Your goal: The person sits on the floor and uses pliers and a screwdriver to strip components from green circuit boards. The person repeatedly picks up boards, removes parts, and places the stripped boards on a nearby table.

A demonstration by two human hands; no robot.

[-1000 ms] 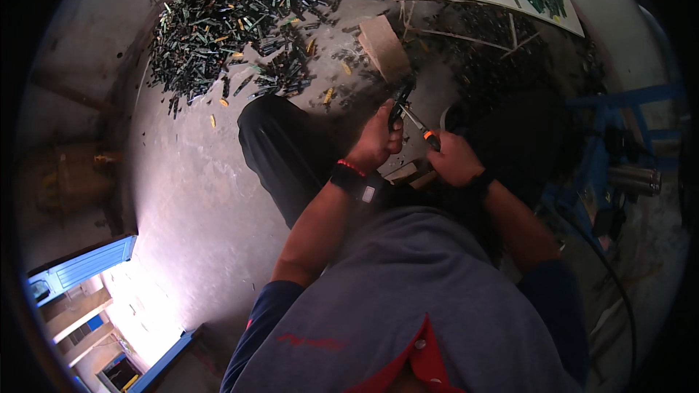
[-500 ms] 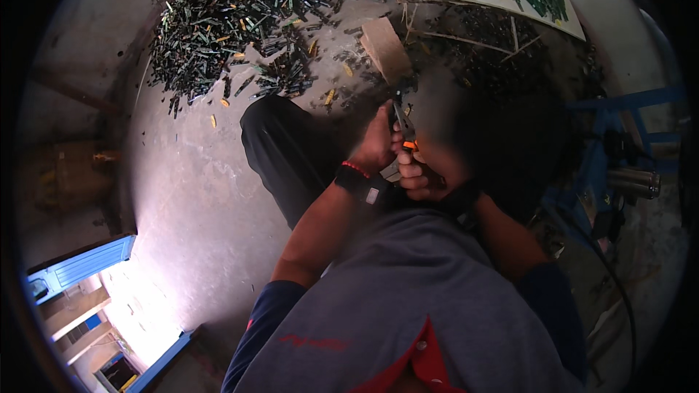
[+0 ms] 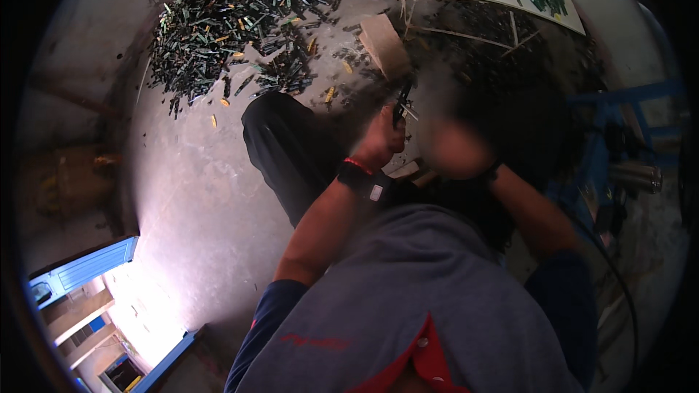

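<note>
Your left hand (image 3: 380, 140): fingers closed on a dark strip (image 3: 401, 102), which juts past the fist, above the floor (image 3: 196, 189) in front of you. A pale metal bit (image 3: 411, 111) lies against or just beside the strip; cannot tell which. Your right hand (image 3: 460, 150): blurred, apart from the left; cannot tell finger state. Tan block (image 3: 384, 47) beyond the strip; heap (image 3: 233, 22) of dark pieces farther left.

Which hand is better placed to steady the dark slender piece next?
Likely the left hand: it grips the dark slender piece, while the right hand, blurred in view, is apart from it to the right.
</note>
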